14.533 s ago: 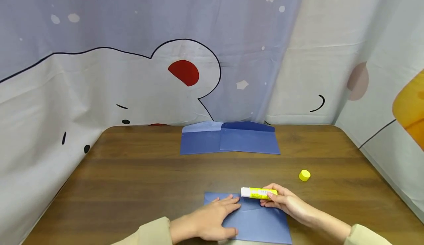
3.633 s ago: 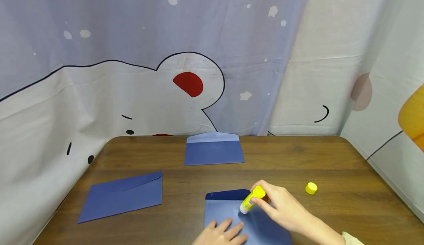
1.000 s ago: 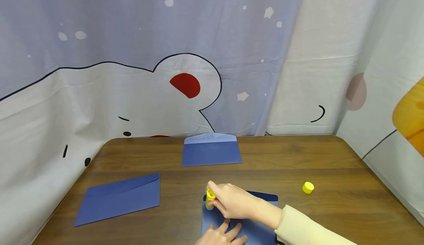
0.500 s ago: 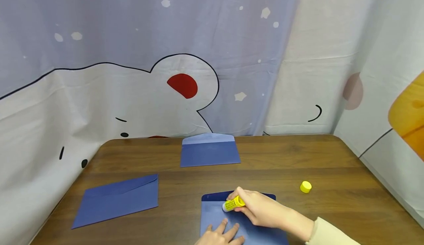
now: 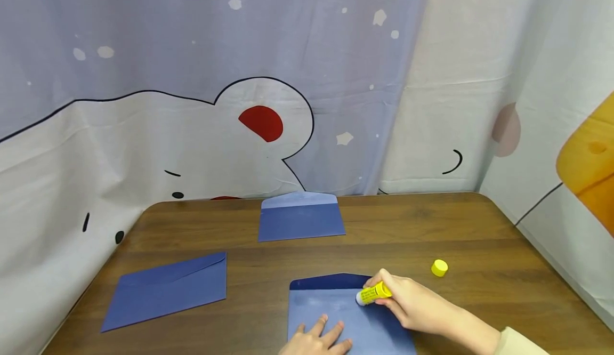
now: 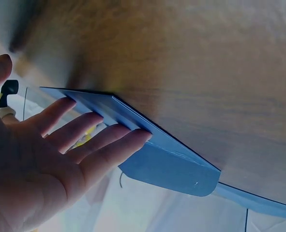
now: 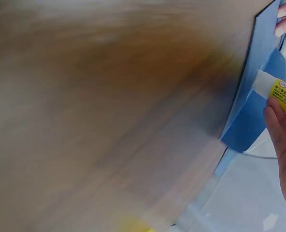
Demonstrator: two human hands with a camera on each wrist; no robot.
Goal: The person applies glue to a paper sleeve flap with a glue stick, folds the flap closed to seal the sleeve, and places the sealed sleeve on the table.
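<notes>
A blue envelope [image 5: 312, 304] lies at the table's front with its darker flap [image 5: 331, 282] unfolded away from me. My right hand [image 5: 417, 306] grips a yellow-and-white glue stick [image 5: 374, 293], tilted, its white end right at the paper just below the flap, toward the right side. The spread fingers of my left hand [image 5: 317, 341] rest on the envelope's lower part; the left wrist view shows that hand [image 6: 80, 154] with fingers straight along the paper. In the right wrist view, fingertips pinch the glue stick [image 7: 284, 94] by its yellow label.
The yellow cap [image 5: 439, 268] stands on the wooden table [image 5: 384, 237] at the right. An envelope with its flap folded down [image 5: 168, 293] lies at the left; another with its flap up [image 5: 302, 222] lies at the back edge. A printed curtain [image 5: 192, 147] hangs behind.
Over the last second the glue stick went from the envelope's left side to its right. Compared with 14.5 s ago, one envelope lies at the left and a different one is under my hands.
</notes>
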